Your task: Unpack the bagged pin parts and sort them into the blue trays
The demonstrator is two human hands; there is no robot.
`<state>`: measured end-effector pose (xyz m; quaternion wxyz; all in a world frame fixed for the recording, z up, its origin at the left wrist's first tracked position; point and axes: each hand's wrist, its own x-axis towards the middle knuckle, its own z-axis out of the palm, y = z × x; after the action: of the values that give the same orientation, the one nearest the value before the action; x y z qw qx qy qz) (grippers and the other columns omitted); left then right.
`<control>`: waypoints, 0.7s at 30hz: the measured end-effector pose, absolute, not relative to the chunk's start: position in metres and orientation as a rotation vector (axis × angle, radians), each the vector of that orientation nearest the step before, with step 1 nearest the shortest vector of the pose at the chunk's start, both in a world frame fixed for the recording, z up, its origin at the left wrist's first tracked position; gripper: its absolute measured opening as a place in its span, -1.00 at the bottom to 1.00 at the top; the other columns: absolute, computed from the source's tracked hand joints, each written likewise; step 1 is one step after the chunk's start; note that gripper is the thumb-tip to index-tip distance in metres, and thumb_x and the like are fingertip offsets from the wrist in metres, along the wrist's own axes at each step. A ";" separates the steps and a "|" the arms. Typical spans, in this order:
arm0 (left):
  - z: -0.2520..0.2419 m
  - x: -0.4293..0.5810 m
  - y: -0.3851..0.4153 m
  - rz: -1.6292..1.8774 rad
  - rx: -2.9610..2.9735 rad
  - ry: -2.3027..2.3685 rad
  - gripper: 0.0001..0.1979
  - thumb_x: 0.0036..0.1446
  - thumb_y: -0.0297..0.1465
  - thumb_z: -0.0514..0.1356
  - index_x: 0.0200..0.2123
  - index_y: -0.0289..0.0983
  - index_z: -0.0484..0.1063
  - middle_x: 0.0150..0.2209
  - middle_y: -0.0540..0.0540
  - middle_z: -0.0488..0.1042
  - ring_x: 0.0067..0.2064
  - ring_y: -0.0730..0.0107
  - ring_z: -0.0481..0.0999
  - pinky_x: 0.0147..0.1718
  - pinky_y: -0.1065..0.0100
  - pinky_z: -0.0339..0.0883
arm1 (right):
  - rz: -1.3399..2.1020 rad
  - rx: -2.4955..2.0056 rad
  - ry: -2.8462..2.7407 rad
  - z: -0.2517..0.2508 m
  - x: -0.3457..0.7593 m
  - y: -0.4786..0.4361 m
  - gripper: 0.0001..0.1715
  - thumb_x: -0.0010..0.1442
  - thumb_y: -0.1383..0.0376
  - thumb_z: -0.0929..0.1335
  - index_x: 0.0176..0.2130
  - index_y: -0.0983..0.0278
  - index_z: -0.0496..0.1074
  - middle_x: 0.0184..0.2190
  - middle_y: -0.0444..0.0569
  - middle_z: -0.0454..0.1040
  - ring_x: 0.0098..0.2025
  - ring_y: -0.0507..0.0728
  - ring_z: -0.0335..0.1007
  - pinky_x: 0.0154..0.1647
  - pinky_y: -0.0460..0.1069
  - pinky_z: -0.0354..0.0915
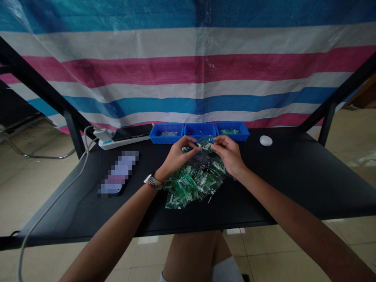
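Note:
Between my two hands is a small clear plastic bag (206, 144) with pale slim pieces inside. My left hand (180, 152) has its thumb and fingertips closed at the bag's left edge. On the opposite edge, the thumb and forefinger of my right hand (229, 154) pinch the plastic. Beneath both hands lies a pile of similar bags (188, 184), clear and greenish, with small slim pieces in them. Just behind the hands stand three blue trays in a row: the left tray (166, 140), the middle tray (195, 128) and the right tray (246, 135). Small items lie in them.
A phone (119, 174) with a blurred screen lies on the black table (264, 188) to the left. Behind it, a dark phone (133, 132) rests on a white power strip (113, 144) with a cable. A white rounded object (266, 140) sits at right. Striped sheeting (202, 70) hangs behind.

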<state>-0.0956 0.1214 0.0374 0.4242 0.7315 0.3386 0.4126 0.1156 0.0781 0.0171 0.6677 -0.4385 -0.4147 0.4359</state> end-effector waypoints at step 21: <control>0.038 -0.093 0.124 0.991 1.431 0.716 -0.61 0.13 -0.12 0.46 -0.18 -0.32 0.58 -0.34 -0.04 0.59 -0.31 0.40 0.55 -0.21 0.36 0.43 | 1.321 -0.910 -0.966 0.017 0.108 0.073 -0.57 -0.07 0.07 0.69 -0.32 0.25 0.60 -0.35 -0.10 0.64 -0.43 0.06 0.51 -0.22 0.07 0.56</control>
<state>-0.0925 0.1241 0.0381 0.5891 0.6144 0.3074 0.4254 0.1084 0.0728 0.0168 0.5928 -0.3913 -0.4156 0.5681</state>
